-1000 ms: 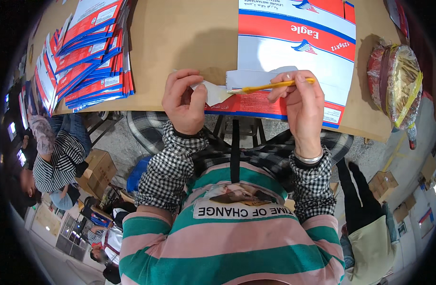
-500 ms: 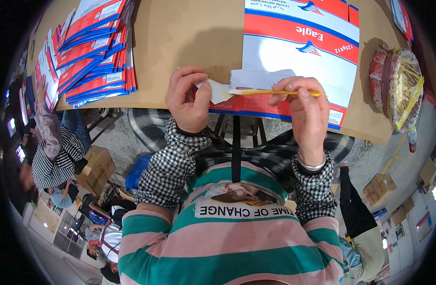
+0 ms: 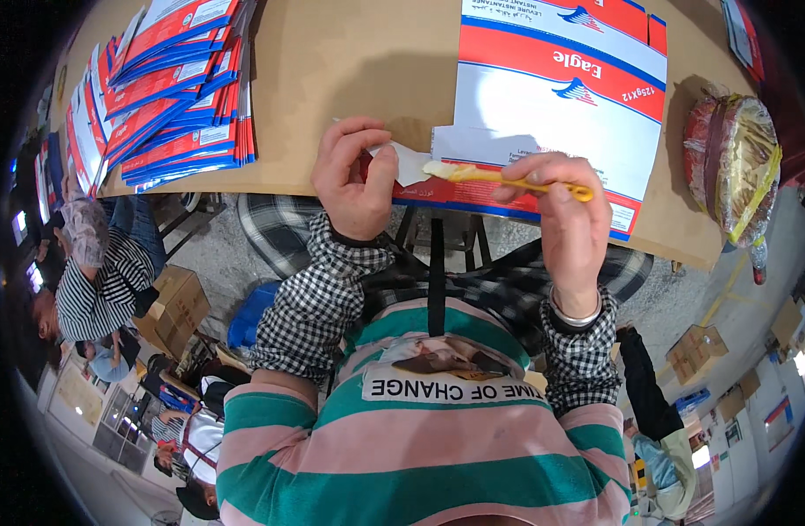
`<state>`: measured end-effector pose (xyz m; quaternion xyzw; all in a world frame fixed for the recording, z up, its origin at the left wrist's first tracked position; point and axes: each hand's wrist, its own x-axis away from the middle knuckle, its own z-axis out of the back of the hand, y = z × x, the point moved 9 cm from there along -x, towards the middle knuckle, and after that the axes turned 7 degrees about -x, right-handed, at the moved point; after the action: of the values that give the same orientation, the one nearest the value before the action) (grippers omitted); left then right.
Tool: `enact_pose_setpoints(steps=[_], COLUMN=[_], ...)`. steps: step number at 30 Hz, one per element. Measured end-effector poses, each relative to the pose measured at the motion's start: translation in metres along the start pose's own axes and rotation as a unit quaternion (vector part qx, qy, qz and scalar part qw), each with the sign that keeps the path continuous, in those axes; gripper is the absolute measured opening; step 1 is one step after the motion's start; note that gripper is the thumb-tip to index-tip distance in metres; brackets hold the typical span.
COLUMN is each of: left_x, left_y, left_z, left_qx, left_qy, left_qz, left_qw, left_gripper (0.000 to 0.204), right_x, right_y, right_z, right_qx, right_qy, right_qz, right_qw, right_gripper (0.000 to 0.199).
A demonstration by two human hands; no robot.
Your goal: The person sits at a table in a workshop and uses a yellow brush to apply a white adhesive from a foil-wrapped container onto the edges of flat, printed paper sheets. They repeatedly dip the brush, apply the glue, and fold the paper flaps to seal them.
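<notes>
A flat printed carton sheet (image 3: 560,105), white with red and blue bands, lies on the brown table (image 3: 350,79) in front of me. My right hand (image 3: 565,219) grips a yellow-handled glue brush (image 3: 508,178), its pale tip resting on the sheet's near flap. My left hand (image 3: 354,175) presses on that flap's left end, fingers curled over a small white tab (image 3: 411,162).
A fanned stack of the same flat cartons (image 3: 166,88) lies at the table's left. A wrapped bundle with yellow strapping (image 3: 740,162) sits at the right edge. Below the table are cardboard boxes (image 3: 179,302), a person in a striped top (image 3: 100,280) and others.
My right hand has drawn the brush along the flap, and the tip now sits further left. My left hand has shifted slightly but stays on the flap's end.
</notes>
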<state>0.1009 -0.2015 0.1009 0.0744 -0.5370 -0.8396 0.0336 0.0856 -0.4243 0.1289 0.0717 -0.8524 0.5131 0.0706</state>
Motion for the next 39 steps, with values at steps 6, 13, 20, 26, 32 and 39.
enact_pose_setpoints(steps=[6, 13, 20, 26, 32, 39], left_x=[0.000, 0.000, 0.000, 0.000, 0.000, 0.001], left_y=[0.001, 0.000, -0.001, 0.001, 0.001, 0.000], left_z=[-0.001, 0.000, 0.002, 0.003, 0.002, 0.002], left_qx=[0.007, -0.008, -0.027, -0.029, -0.009, -0.012], left_qy=[0.005, 0.010, 0.016, 0.019, 0.019, 0.014], left_qz=[-0.002, -0.016, -0.013, -0.021, -0.007, 0.000], left_qw=[1.000, 1.000, 0.999, 0.999, 1.000, 1.000], left_gripper=[0.012, 0.012, 0.011, 0.010, 0.011, 0.011], right_x=[-0.001, -0.003, -0.006, -0.007, -0.010, -0.010], right_y=[-0.006, -0.009, -0.013, -0.012, -0.013, -0.015], right_z=[-0.005, -0.013, -0.013, -0.015, -0.023, -0.020], right_qx=[0.018, 0.040, 0.026, 0.058, 0.082, 0.057], right_qy=[-0.023, -0.041, -0.024, -0.071, -0.073, -0.046], right_qz=[0.017, 0.012, 0.007, -0.016, 0.002, 0.001], right_qw=[0.999, 0.998, 0.999, 0.996, 0.994, 0.997], right_gripper=[0.015, 0.015, 0.015, 0.014, 0.014, 0.014])
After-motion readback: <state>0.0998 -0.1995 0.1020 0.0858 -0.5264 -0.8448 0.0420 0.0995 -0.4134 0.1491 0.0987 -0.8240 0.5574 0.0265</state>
